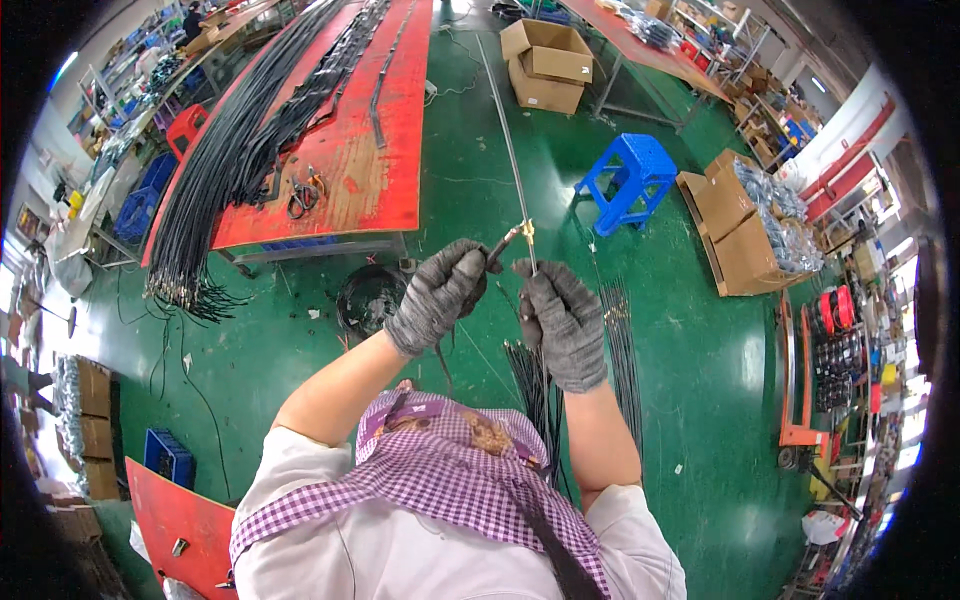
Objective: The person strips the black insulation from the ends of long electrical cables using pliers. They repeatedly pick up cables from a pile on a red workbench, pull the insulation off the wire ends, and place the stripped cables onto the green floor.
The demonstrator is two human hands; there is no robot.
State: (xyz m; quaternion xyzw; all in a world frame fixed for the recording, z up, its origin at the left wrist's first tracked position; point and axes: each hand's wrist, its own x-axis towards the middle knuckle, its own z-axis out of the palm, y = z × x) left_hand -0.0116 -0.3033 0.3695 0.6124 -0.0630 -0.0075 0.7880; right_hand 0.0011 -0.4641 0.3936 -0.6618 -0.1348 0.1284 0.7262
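– Green floor below. Hands' status?
– Cable gripped in L hand, rod in R hand, brass fitting btwn.
– Risk?
– Fitting could be bent, prob. if rod's pulled askew.

No labels, numbers or signs can be read here
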